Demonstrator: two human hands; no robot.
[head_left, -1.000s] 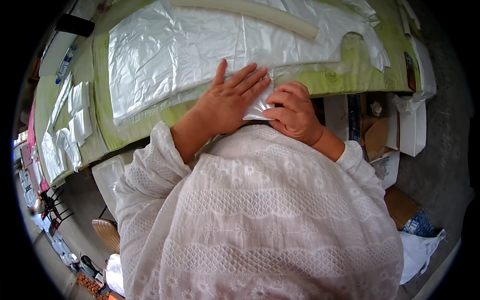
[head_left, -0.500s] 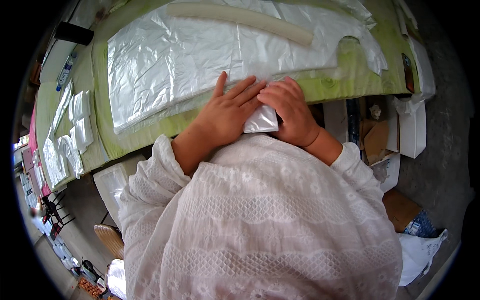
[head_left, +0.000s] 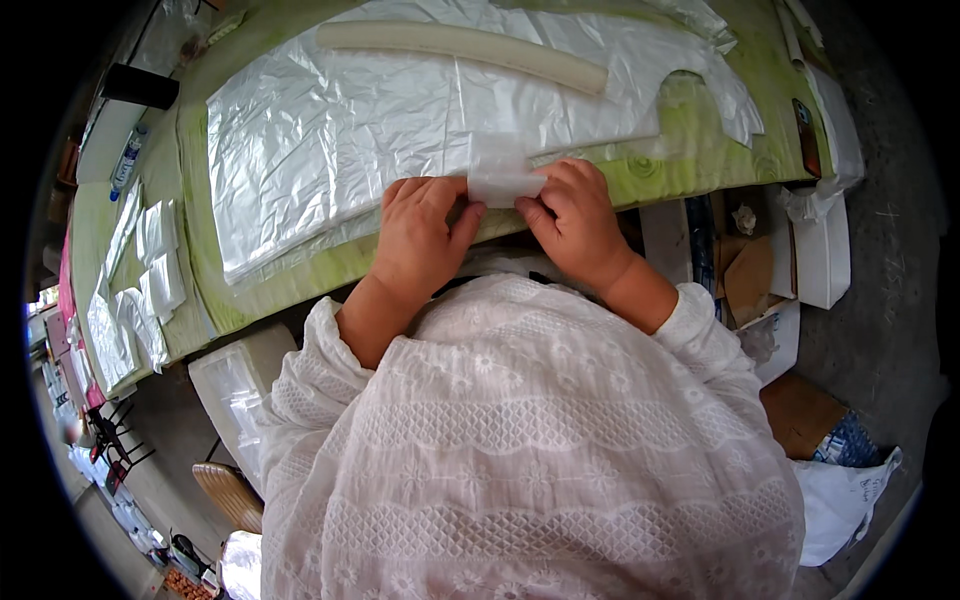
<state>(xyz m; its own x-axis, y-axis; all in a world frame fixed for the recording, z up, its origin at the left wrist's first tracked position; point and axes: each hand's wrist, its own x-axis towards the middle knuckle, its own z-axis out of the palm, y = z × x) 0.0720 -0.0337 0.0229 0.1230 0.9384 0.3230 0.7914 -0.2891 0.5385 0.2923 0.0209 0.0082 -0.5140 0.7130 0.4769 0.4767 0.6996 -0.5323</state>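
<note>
Between my hands is a small folded strip of translucent white plastic (head_left: 500,188), part of it standing up behind the fold. My left hand (head_left: 425,222) pinches its left end between thumb and fingers. The right end is gripped by my right hand (head_left: 578,215), thumb on the near side. Both hands are at the near edge of the green-covered table (head_left: 640,190). Beyond them a large stack of clear plastic bags (head_left: 340,130) lies flat, and a long cream tube (head_left: 460,50) rests across it.
Folded plastic pieces (head_left: 158,230) lie at the table's left, near a blue-and-white tube (head_left: 128,160) and a black cylinder (head_left: 140,87). A phone (head_left: 806,135) sits at the right edge. Under the table are open boxes (head_left: 750,270); a stool (head_left: 228,490) stands at lower left.
My hands have gone from pressing flat over the plastic to pinching its two ends. The plastic is lifted and folded, and my left fingers have curled in.
</note>
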